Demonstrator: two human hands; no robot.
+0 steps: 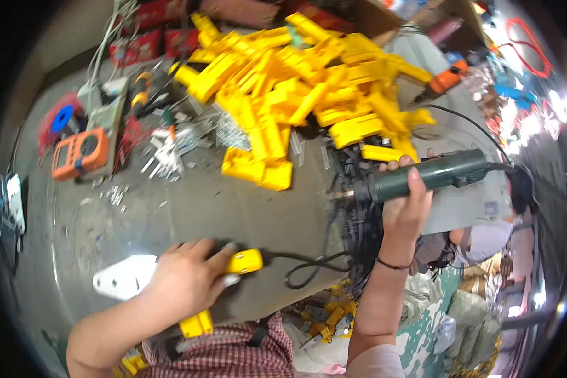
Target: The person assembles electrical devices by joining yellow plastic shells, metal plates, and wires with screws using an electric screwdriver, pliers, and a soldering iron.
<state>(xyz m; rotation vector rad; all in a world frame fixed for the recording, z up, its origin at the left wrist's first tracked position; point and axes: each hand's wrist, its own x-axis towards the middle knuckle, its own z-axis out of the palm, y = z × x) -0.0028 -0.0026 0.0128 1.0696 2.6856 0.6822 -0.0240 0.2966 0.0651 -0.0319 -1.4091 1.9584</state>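
My left hand (184,283) presses down on a yellow plastic housing (242,261) at the near edge of the grey workbench (189,208); a black cable (309,268) runs from the housing to the right. A second yellow piece (196,324) shows under my wrist. My right hand (406,205) is raised and wrapped around a dark green power screwdriver (422,176), its tip pointing left over the bench. A white metal plate (123,277) lies just left of my left hand.
A big heap of yellow plastic housings (296,82) fills the far side of the bench. An orange multimeter (80,153), screws and small metal parts (170,148) lie at the left. Black cables (359,220) hang at the bench's right edge. Another person sits at the right (485,239).
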